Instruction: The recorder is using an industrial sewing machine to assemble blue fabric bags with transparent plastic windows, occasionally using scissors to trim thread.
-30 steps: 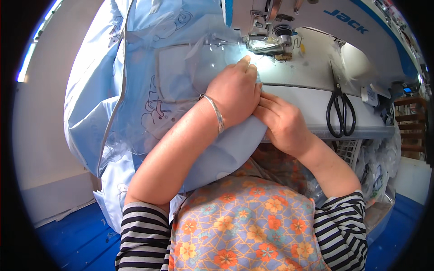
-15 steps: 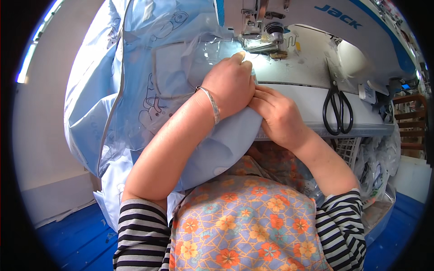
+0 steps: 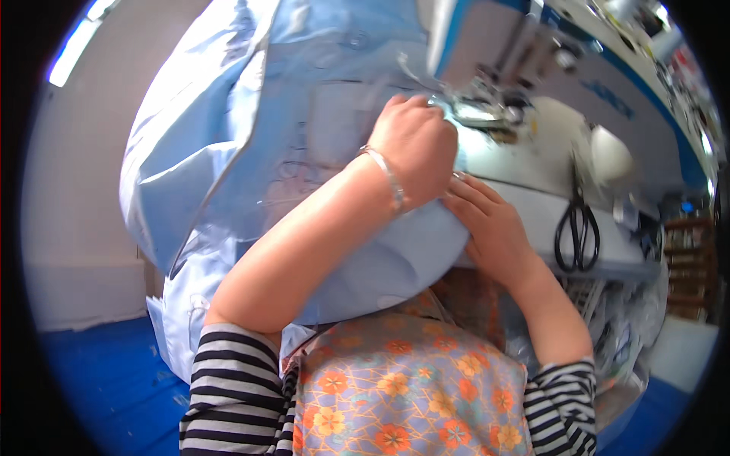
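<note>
A light blue fabric (image 3: 388, 258) with clear plastic film over part of it and line drawings spreads under my hands and drapes toward my lap. My left hand (image 3: 417, 148), wearing a silver bangle, is curled closed on the fabric just left of the sewing machine's needle area (image 3: 487, 118). Its fingertips are partly hidden. Nearer to me and to the right, my right hand (image 3: 490, 224) holds the fabric's edge with its fingers together; the thumb is hidden below. Both hands are close beside each other, at the lit machine bed (image 3: 475, 156).
Black-handled scissors (image 3: 578, 232) lie on the machine table, right of my right hand. The sewing machine's white and blue head (image 3: 593, 83) rises over the far side. Below the table at right are clear plastic bags (image 3: 631, 327). More fabric bulges up at left against a pale wall (image 3: 84, 197).
The whole view has shifted and blurred, so the machine, scissors and hands sit farther right and lower. My right hand's fingers look straighter; both hands stay on the fabric.
</note>
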Motion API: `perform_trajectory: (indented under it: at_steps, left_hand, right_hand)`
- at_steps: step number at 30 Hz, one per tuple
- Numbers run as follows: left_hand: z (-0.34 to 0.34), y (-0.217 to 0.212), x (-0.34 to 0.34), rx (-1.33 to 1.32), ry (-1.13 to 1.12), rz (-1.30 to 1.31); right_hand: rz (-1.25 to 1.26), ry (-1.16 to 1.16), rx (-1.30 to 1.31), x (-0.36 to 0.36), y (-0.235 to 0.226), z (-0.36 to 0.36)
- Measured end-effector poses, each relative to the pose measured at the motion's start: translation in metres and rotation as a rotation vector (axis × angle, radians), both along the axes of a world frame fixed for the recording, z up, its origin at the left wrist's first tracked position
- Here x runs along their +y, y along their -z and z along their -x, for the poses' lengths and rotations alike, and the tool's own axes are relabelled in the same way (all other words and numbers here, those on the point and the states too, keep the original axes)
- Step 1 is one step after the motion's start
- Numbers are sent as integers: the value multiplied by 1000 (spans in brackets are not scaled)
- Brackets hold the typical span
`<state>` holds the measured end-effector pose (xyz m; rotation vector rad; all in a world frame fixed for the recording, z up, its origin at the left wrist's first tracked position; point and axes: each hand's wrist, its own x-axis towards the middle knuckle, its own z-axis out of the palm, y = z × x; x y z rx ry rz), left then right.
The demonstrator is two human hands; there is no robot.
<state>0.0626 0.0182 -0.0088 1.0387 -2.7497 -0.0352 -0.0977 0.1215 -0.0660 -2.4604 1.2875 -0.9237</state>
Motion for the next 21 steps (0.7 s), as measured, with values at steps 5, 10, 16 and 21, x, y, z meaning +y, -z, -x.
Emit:
perform_trajectory:
  at_steps: [5,10,16,21]
  left_hand:
    - [-6,26,-49,154,-74,251]
    - [6,49,-104,166,-32,144]
    - [39,46,-154,-119,-49,15]
    - [52,22,-167,-338,-87,-216]
  right_hand:
    - [-33,37,63,1,-2,-7]
    - [24,32,84,-2,-1,-14]
    - [-12,105,195,-10,-2,-14]
    - [-79,103,178,-11,-3,-13]
